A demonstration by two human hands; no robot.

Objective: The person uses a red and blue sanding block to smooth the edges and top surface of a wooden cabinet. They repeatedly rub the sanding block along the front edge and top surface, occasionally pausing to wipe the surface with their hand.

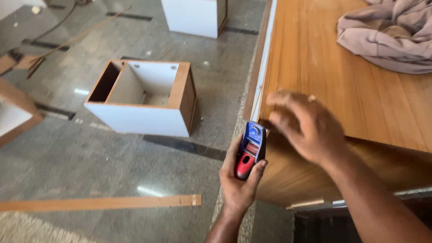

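A small handheld tool with a blue upper body, a round dial face near its top and a red lower grip (pixel 250 150) stands nearly upright in the person's left hand (pixel 238 180), low in the middle of the view. The left fingers (pixel 257 167) wrap around the red grip from the right side and the thumb lies along its left, so the hand is closed firmly on the tool. The tool's blue top sits just below the corner edge of a large wood-grain laminate panel in warm orange-brown (pixel 342 85), which serves as the counter and fills the right half of the view. The right hand (pixel 306 126) hovers just beside and above the tool, at the near corner of the panel, its fingers (pixel 281 100) spread and loosely curved, holding nothing; it is blurred, and whether the fingertips touch the panel cannot be told. A crumpled beige-grey cloth (pixel 391 36) lies at the far right of the panel, well apart from both hands. To the left, on a polished grey speckled stone floor (pixel 90 157), stands an open box-shaped cabinet carcass with white faces and brown wood edges (pixel 144 96). A long thin strip of wood veneer (pixel 99 203) lies flat on the floor nearer the viewer. Another white cabinet unit (pixel 193 15) stands further back.
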